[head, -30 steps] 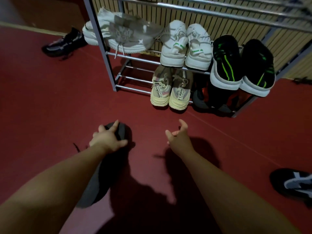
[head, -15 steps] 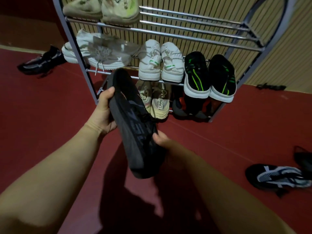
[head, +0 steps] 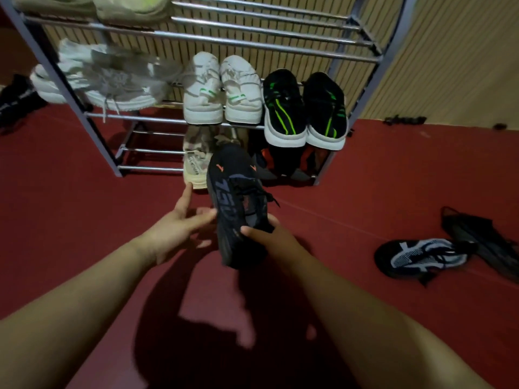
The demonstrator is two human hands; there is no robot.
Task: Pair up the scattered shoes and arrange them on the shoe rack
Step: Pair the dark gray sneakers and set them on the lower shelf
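1. Right hand (head: 264,234) — fingers curled round the heel end of one black shoe (head: 236,197), gripping it.
2. Black shoe — one, with orange marks, held above the floor (head: 393,178). Its toe points at the rack (head: 224,42), in front of the bottom tier.
3. Left hand (head: 179,228) — fingers straight and spread, grasping nothing. Its fingertips reach the sole side of the black shoe.
4. Rack — metal bars, three tiers in view, standing before a slatted wall (head: 449,66).
5. Top tier: one top pair (head: 92,7), pale beige, two shoes at the left end, cut off by the picture edge.
6. Middle tier, three pairs, six shoes: grey pair (head: 106,77) lying on its side at the left, white pair (head: 222,91) with green marks in the middle, green-striped pair (head: 304,108) in black at the right.
7. Bottom tier: beige pair (head: 196,161), its second shoe largely hidden behind the black shoe. Beside it to the right are red-marked shoes (head: 286,164), dark and in shadow, their number unclear.
8. Loose on the floor, three shoes: patterned shoe (head: 421,256), black and white, at the right; plain shoe (head: 483,240), black, just beside it; far shoe (head: 14,99), black, left of the rack.
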